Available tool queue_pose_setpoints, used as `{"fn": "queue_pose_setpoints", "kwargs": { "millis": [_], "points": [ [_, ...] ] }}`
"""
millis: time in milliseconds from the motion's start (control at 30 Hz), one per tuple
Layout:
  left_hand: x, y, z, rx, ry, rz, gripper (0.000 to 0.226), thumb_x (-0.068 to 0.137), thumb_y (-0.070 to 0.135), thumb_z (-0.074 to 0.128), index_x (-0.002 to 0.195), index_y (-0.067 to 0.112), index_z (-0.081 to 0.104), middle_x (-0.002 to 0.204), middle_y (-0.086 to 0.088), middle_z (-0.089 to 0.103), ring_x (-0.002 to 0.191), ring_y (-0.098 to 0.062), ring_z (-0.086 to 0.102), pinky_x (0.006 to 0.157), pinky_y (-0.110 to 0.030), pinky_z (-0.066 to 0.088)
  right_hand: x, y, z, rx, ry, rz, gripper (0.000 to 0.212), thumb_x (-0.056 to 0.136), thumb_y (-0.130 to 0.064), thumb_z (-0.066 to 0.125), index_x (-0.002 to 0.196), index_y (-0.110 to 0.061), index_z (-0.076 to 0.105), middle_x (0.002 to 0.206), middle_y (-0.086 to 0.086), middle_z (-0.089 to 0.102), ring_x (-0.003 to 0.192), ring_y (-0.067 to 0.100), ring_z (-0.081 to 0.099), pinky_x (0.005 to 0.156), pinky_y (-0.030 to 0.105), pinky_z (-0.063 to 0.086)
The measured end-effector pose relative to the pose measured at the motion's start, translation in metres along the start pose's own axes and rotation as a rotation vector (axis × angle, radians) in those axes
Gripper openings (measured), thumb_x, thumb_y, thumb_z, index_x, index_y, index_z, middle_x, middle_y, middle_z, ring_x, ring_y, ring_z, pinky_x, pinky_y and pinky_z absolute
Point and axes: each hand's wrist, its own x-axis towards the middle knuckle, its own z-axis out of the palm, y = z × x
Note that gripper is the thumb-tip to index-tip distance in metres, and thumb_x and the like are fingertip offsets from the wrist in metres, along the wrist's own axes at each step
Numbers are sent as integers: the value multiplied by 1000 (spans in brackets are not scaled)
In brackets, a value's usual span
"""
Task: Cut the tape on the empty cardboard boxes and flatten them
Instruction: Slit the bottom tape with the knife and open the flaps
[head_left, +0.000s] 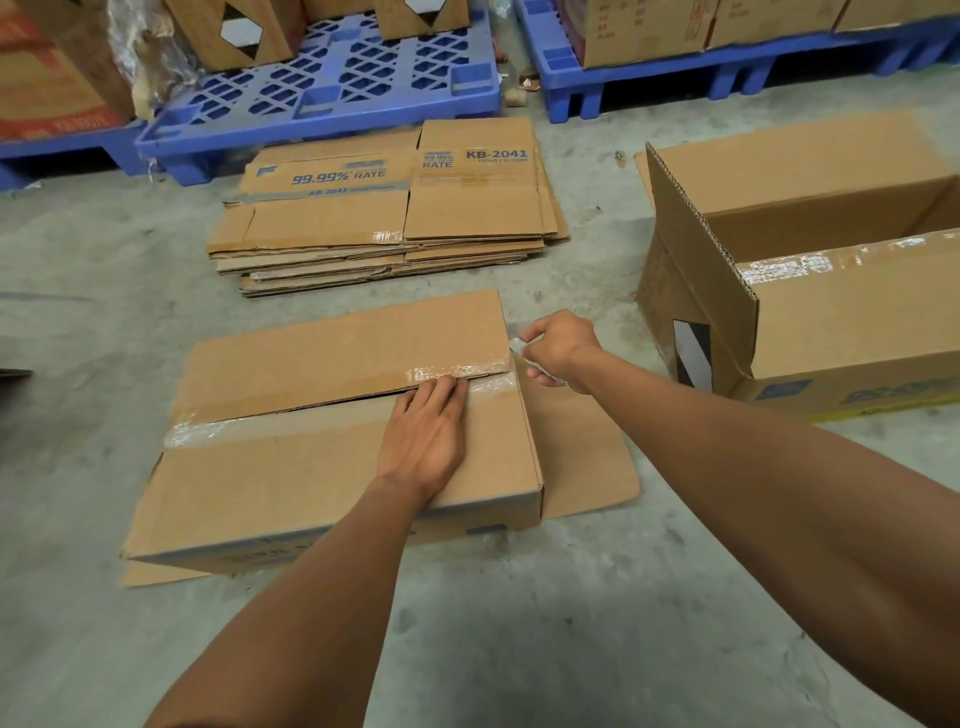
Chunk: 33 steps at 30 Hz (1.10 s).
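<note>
1. You are at the tape-cutting step: the brown corrugated cardboard box (332, 441) lies on the grey concrete floor (493, 623) right in front of you, its top flaps shut and joined by a strip of clear glossy packing tape (457, 371) along the centre seam.
2. Your left hand (426, 434) lies flat and open on the near flap, fingertips touching the seam, gripping nothing, only pressing down.
3. Your right hand (558, 348) is closed around a small pale cutter (519, 345) at the seam's right end; how much blade is out is too small to tell.
4. The seam looks parted left of your fingers, so only the right stretch seems uncut.
5. The next move likely calls for drawing the cutter along the seam, shallow and steady, with your left fingers kept off the line.
6. A stack of flattened brown cardboard boxes (384, 223) sits beyond, near the blue plastic pallet (332, 88); an open brown cardboard box (810, 275) waits to your right.
</note>
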Motion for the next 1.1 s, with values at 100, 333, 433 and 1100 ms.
{"fn": "queue_pose_setpoints", "kwargs": {
  "millis": [100,333,433,1100],
  "points": [
    [0,1,-1,2,7,2,46,87,14,56,133,10,58,121,-4,59,106,-26,54,89,-36,38,1,-2,-1,-5,104,0,31,90,2,52,105,-18,70,103,10,65,71,24,70,50,26,57],
    [1,2,-3,23,4,4,45,87,16,52,131,10,59,119,-3,59,105,-25,54,87,-36,40,0,3,3,-36,-24,-15,24,89,0,58,99,-19,69,85,-1,59,65,20,69,58,28,59],
    [1,2,-3,28,-2,8,45,87,16,52,131,10,59,119,-3,59,104,-25,54,87,-36,40,0,4,3,-97,-34,-45,25,88,-1,59,97,-21,70,86,0,62,67,20,71,67,34,62],
    [-2,10,-27,-57,-159,73,53,97,13,29,151,9,34,149,-11,42,135,-28,40,113,-32,27,-9,7,-15,66,-201,-100,20,90,-2,59,82,-19,67,89,0,66,56,10,51,49,18,42]
  ]
}}
